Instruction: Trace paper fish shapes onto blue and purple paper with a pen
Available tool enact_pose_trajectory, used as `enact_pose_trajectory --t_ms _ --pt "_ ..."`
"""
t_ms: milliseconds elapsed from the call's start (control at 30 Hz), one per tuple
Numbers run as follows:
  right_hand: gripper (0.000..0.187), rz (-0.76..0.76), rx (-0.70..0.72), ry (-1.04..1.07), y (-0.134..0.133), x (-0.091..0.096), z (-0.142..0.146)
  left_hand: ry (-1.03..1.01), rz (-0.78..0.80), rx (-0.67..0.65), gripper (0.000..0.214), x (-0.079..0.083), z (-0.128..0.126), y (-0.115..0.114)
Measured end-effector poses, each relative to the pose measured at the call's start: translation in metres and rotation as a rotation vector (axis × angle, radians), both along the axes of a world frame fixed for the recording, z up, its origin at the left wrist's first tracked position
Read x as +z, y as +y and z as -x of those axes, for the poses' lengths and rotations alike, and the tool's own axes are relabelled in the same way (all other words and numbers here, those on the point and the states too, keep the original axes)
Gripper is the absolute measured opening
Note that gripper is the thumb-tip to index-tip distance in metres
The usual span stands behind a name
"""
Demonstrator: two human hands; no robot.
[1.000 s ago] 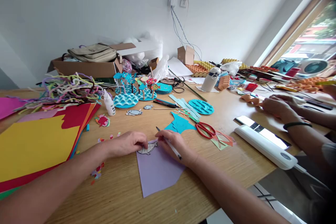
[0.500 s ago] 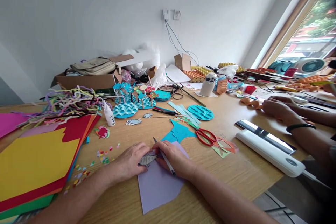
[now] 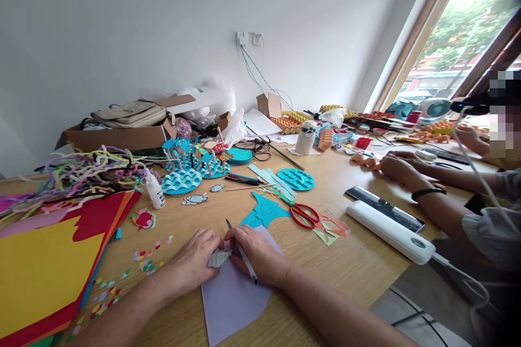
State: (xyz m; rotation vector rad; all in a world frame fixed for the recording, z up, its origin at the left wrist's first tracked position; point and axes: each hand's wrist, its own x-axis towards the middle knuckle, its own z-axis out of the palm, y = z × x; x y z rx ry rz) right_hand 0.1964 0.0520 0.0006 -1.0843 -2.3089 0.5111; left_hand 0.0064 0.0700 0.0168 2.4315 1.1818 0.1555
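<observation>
A small grey paper fish cutout (image 3: 218, 258) is between my two hands, over a lilac sheet of paper (image 3: 236, 309). My left hand (image 3: 193, 260) grips the fish's left end between thumb and fingers. At the other end, the fingertips of my right hand (image 3: 260, 255) touch it, and a pen (image 3: 248, 261) is tucked in that hand, slanting across the fingers. Blue paper scraps (image 3: 264, 211) lie just beyond the sheet. Beside them are red-handled scissors (image 3: 304, 216). Two grey fish cutouts, one of them larger (image 3: 195, 199), rest farther up the table.
Colored paper sheets (image 3: 44, 265) and a glue bottle (image 3: 154, 191) are on the left. Blue wavy bases with paper fish (image 3: 182, 180) stand behind. On the right are a white lamp-like bar (image 3: 388, 232), a phone (image 3: 385, 209) and a co-worker's hands (image 3: 401, 167).
The view has swung to the right, so things on the table appear farther left and more of the co-worker shows. Both hands stay at the fish, which now looks slightly tilted.
</observation>
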Motion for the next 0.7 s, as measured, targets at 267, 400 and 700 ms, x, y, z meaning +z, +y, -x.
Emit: enact_pose_trajectory --t_ms 267,400,700 --pt "0.035 -0.027 -0.025 0.076 -0.001 -0.002 0.0 -0.138 0.054 0.018 0.021 0.014 0.002 -0.001" --pt "0.023 -0.092 -0.188 0.232 0.005 -0.002 -0.002 -0.232 -0.006 0.152 0.021 0.031 0.012 0.027" --pt "0.018 -0.045 -0.176 0.235 0.009 0.005 -0.004 -0.086 -0.08 0.244 0.02 0.004 0.009 0.092"
